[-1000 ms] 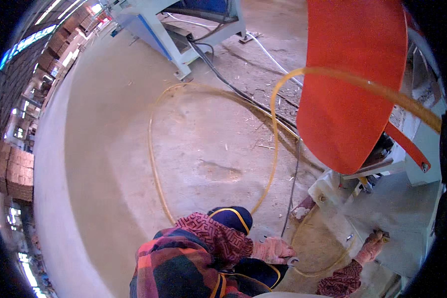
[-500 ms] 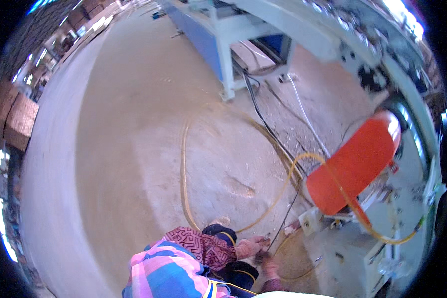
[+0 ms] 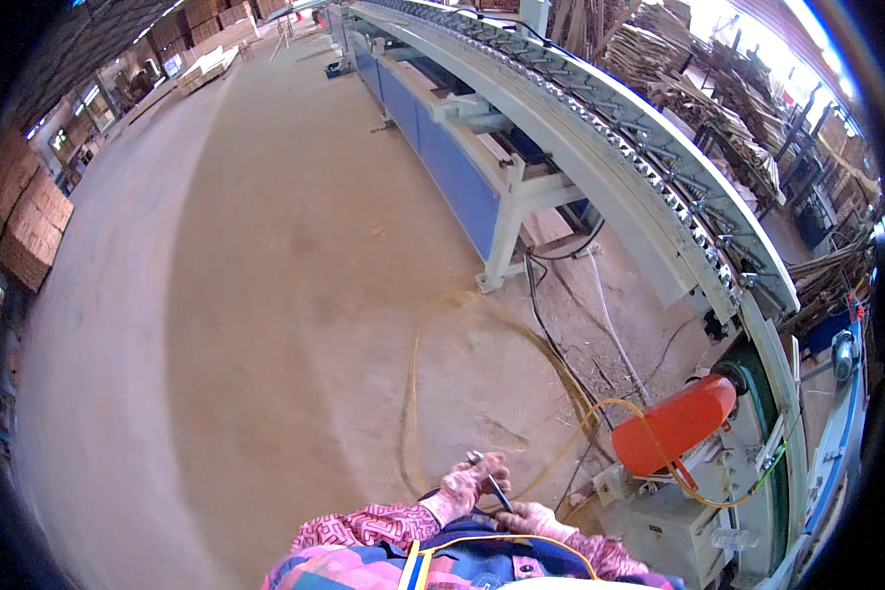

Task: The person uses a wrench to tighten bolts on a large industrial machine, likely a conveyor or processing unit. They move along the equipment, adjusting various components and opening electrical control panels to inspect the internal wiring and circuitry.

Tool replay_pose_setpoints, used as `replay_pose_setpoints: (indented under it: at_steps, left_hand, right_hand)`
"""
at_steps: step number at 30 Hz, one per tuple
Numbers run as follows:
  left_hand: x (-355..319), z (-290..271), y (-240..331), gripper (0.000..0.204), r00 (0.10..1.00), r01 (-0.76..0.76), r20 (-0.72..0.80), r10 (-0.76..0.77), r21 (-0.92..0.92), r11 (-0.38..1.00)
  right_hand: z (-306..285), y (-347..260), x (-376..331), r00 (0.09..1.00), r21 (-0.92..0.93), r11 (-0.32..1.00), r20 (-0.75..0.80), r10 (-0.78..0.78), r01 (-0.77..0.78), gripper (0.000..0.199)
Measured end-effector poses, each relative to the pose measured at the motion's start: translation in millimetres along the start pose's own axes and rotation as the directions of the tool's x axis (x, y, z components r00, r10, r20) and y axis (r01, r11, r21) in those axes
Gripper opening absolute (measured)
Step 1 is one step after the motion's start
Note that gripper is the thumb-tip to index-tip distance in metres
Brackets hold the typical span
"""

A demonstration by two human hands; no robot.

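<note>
A slim dark tool [image 3: 498,492] with a shiny metal end is held in front of my body; its exact kind is hard to make out. My left hand [image 3: 465,486] is closed around it near the metal end. Just to the right and lower, my right hand [image 3: 535,520] has its fingers curled at the tool's other end. Patterned red sleeves cover both forearms. Behind the hands, a thin yellow hose [image 3: 410,413] loops over the floor, and it is unclear whether it joins the tool.
A long machine with blue side panels [image 3: 442,187] and a chain-like track [image 3: 649,177] runs along the right. Near me on the right is an orange cover [image 3: 675,425]. Black cables [image 3: 545,324] trail across the dusty floor [image 3: 256,324]. Wood stacks [image 3: 35,231] stand at left.
My hands have risen from low by the floor and my knees to in front of my body, bringing the dark tool into plain sight. The view has lifted, showing more of the machine.
</note>
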State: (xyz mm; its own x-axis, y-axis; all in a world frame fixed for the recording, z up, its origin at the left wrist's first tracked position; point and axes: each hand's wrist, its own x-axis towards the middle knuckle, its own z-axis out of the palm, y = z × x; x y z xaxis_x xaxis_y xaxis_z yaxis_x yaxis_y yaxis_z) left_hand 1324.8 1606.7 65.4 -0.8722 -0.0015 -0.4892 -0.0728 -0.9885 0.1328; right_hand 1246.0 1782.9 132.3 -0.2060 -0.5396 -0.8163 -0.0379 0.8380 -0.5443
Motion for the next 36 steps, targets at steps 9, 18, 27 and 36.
replay_pose_setpoints:
  at_steps: [9,18,27,36]
  left_hand:
    - [15,53,151,0.019,0.815,-0.491,-0.162,0.556,0.316,0.812]
    - [100,151,321,0.027,0.917,-0.268,0.026,0.398,0.778,0.569]
    - [177,137,531,0.031,0.833,-0.497,0.036,0.553,0.488,0.717]
    - [226,120,802,0.052,0.671,-0.524,-0.042,0.740,0.680,0.513]
  right_hand:
    - [-38,-147,170,0.914,-0.477,0.792,0.065,-0.402,0.382,0.044]
    - [-171,-235,352,0.695,-0.033,0.698,0.148,-0.704,0.715,0.030]
    - [-258,-514,384,0.764,-0.450,0.620,0.436,-0.476,0.643,0.035]
    - [-280,-721,568,0.909,-0.539,0.732,0.241,-0.341,0.417,0.032]
